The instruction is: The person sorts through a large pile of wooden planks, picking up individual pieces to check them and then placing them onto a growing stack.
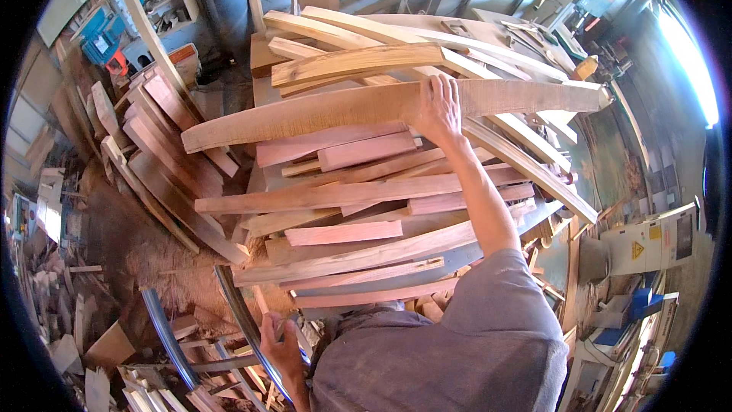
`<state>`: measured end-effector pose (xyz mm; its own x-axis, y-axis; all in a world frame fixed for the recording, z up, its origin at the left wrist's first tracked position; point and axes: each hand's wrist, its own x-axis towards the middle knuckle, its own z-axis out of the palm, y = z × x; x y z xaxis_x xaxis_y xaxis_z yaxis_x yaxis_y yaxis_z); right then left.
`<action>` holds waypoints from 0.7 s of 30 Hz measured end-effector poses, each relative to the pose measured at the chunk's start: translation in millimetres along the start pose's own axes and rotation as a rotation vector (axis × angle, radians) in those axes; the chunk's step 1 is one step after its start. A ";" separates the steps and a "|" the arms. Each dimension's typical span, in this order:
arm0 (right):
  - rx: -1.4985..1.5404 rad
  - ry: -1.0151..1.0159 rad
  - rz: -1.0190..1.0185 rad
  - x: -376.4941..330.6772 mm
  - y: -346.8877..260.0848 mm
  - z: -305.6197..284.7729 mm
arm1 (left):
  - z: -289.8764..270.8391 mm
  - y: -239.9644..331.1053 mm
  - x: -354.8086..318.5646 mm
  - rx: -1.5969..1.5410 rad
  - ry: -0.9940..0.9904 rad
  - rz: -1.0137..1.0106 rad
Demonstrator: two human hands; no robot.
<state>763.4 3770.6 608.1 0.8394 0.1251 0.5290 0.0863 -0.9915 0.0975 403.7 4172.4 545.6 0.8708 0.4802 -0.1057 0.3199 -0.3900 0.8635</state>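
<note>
A long, thick wooden plank (320, 111) stands on edge across the pile of lumber. My right hand (440, 111) is closed on it right of its middle, fingers bent over the top edge and the thumb hidden. Low on the left, my left hand (282, 347) is beside a curved-looking metal rail (242, 309). Its fingers are curled, and what they hold, if anything, cannot be made out. A narrow light wood strip (261, 299) shows just above those fingers. Between my arms and the plank lie several pinkish boards, among them a short board (343, 233) and a long beam (335, 194).
Pale timbers (358, 61) are stacked crosswise beyond the plank. More boards (168, 145) lean at the left. Offcuts (110, 347) and sawdust cover the floor at lower left, near a second metal rail (169, 343). A white machine box (652, 240) stands at right.
</note>
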 end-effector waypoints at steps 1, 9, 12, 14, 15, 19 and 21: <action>-0.039 -0.055 -0.042 -2.2 1.3 -5.7 | 0.6 2.7 0.7 0.016 -0.021 0.010; -0.083 -0.238 -0.186 15.8 18.6 4.6 | 6.8 16.9 4.3 0.028 -0.079 0.035; -0.002 -0.146 -0.271 22.3 23.7 11.6 | 8.4 5.9 3.1 0.012 -0.043 0.067; 0.026 -0.098 -0.302 23.8 21.9 14.0 | 5.0 -7.3 0.6 0.011 -0.029 0.087; 0.018 -0.106 -0.314 24.3 20.2 13.4 | 3.3 -11.4 0.7 0.018 -0.033 0.093; 0.031 -0.071 -0.363 20.7 17.1 10.1 | 2.8 -18.0 -1.6 0.061 -0.022 0.050; 0.082 -0.084 -0.355 14.0 7.7 -1.1 | 1.8 -19.9 0.4 0.065 -0.015 0.013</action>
<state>775.2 3764.7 617.2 0.7903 0.4613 0.4033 0.4195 -0.8871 0.1928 398.4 4179.0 527.5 0.8801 0.4636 -0.1026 0.3319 -0.4462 0.8311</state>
